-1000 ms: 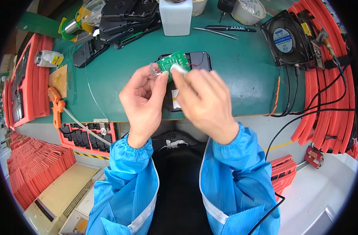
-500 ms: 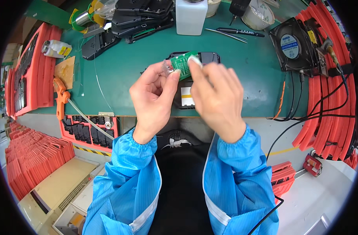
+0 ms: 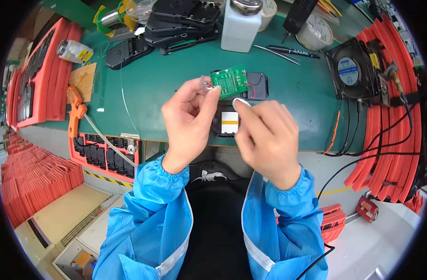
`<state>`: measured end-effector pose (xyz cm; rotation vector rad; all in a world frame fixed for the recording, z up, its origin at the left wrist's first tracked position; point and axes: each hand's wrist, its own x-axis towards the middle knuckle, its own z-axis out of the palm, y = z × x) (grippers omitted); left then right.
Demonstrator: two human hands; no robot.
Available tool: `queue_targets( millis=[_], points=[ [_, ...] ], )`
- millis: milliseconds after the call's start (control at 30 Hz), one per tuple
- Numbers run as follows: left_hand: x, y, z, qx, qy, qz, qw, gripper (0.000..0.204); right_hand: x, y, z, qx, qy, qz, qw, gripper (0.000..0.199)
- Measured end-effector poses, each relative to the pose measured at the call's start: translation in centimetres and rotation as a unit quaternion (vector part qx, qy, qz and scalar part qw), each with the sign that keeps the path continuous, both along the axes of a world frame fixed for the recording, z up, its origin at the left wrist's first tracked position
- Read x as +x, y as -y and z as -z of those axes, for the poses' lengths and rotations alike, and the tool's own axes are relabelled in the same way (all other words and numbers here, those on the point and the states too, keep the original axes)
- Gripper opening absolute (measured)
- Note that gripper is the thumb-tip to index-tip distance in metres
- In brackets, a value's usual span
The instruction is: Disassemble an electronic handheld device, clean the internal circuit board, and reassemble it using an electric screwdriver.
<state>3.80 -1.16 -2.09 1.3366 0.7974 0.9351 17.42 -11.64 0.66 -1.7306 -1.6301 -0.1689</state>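
We see our left hand pinching a green circuit board above the worktop; at four o'clock from it, our right hand hovers just beside.

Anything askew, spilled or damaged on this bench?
Nothing stands out. The left hand holds a green circuit board above the green mat; the right hand is just below it. No spill or breakage shows.

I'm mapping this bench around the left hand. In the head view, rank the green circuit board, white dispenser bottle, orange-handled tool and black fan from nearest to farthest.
From the left hand:
1. Green circuit board, pinched at its fingertips.
2. White dispenser bottle, at the bench's back.
3. Orange-handled tool, far left by the front edge.
4. Black fan, far right.
The bottle and the tool are nearly level.
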Motion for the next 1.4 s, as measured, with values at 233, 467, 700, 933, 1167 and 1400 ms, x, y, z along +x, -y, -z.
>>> queue_targets(
  millis=[233,467,700,933,1167,1400],
  points=[
    [0.0,0.3,0.6,0.024,-0.004,0.006,1.0,0.02,0.5,-5.8,-4.0,0.153,-0.053,-0.017,0.987,0.036],
    [-0.1,0.2,0.3,0.012,-0.017,0.03,0.999,0.018,-0.3,-13.7,-4.0,0.065,0.106,0.061,0.99,0.025],
    [0.1,0.3,0.0,-0.003,0.015,0.037,0.999,0.016,0.0,-16.1,-2.4,-0.027,0.139,0.058,0.988,0.022],
    [-0.2,0.2,0.2,0.004,0.001,0.034,0.999,0.014,-0.4,-14.4,-4.3,0.016,0.013,0.013,1.0,0.027],
    [1.1,0.0,-3.6,-0.03,-0.22,-0.007,0.975,0.021,-3.1,-7.1,-14.3,0.03,0.035,-0.157,0.986,0.037],
    [0.1,0.2,0.6,0.057,-0.037,0.017,0.998,0.019,-1.6,0.6,-11.5,-0.054,0.024,-0.141,0.988,0.036]
  ],
)
